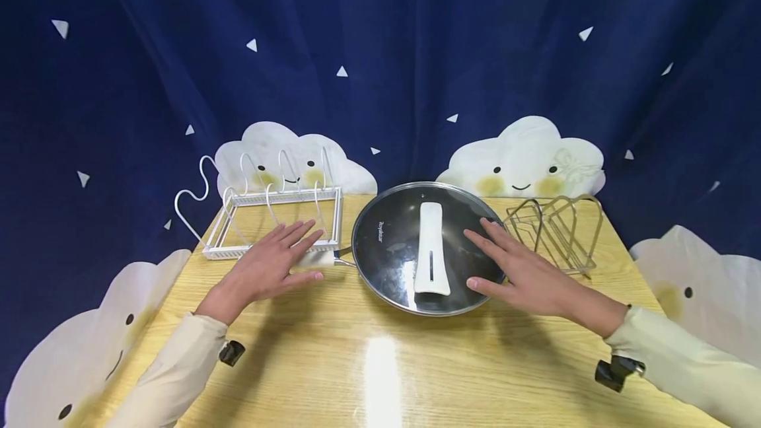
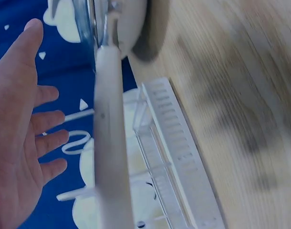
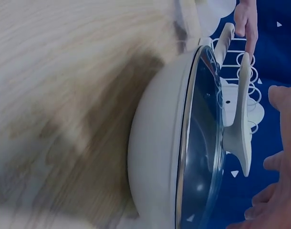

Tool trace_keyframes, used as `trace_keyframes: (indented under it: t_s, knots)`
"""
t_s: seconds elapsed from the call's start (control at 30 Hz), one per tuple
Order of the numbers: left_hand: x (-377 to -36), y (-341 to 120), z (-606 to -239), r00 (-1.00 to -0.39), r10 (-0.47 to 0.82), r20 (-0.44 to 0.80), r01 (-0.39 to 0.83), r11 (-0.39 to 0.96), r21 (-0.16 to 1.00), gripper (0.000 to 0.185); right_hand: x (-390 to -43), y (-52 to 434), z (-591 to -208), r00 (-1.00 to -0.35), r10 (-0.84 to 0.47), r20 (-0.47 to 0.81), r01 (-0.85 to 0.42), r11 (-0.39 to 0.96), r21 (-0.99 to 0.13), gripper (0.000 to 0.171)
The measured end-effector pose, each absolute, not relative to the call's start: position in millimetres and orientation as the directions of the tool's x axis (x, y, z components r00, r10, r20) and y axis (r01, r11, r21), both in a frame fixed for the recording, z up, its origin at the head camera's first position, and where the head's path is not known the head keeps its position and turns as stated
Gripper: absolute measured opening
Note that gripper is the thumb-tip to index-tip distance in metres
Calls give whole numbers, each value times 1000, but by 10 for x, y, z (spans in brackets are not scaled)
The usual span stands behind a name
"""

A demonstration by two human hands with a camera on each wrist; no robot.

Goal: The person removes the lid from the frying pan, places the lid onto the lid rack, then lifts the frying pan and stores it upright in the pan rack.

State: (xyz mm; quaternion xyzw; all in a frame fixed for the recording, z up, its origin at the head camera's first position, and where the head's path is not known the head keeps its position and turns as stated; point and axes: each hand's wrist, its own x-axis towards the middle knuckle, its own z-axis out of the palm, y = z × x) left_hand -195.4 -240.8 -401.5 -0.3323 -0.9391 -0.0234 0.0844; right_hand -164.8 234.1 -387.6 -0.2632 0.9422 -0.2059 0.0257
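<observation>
A: Left hand (image 1: 270, 266) is noted left of centre in the head view, fingers straight and spread, nothing held. It hovers over the pan handle (image 1: 317, 257); the left wrist view shows a clear gap between palm and handle, so contact is not made.

B: Right hand (image 1: 523, 268)?

A: Right of centre, fingers also extended and parted, nothing gripped. The fingertips lie over the right rim of the glass lid (image 1: 427, 246); whether they touch cannot be told, and the right wrist view suggests a gap.

B: Position of the pan?

A: The white pan (image 3: 155, 152) sits on the wooden table (image 1: 380, 362), centre of frame, covered by the lid. The lid's white bar handle (image 1: 431, 248) runs front to back across its middle. A white wire rack (image 1: 276, 220) stands at centre left, a metal wire rack (image 1: 555, 230) at centre right.

B: Advice on handling?

A: Judged only: the pan handle should be wrapped fully before any lift, so the pan is steadied. The lid is better taken by its bar handle than by the glass rim, which is likely slippery. Either rack could be clipped if hands are swung wide.
</observation>
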Motion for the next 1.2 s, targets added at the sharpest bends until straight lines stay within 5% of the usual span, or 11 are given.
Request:
trace_keyframes:
  t_s: [0.43, 0.93, 1.2]
  knots:
    - [-2188, -2593, -4034, -788, 602, 128, 616, 772, 157, 70, -1704, 2122, -3856, -904, -421, 71, -375, 702, -606, 75]
    - [-2406, -2656, -4076, -811, 584, 32, 532, 714, 455, 63, -1695, 1951, -3817, -912, -403, -81, -62, 330, -942, 70]
    - [-2461, -2692, -4128, -791, 607, -75, 468, 680, 565, 57, -1717, 1840, -3853, -890, -398, -222, 198, 102, -975, 70]
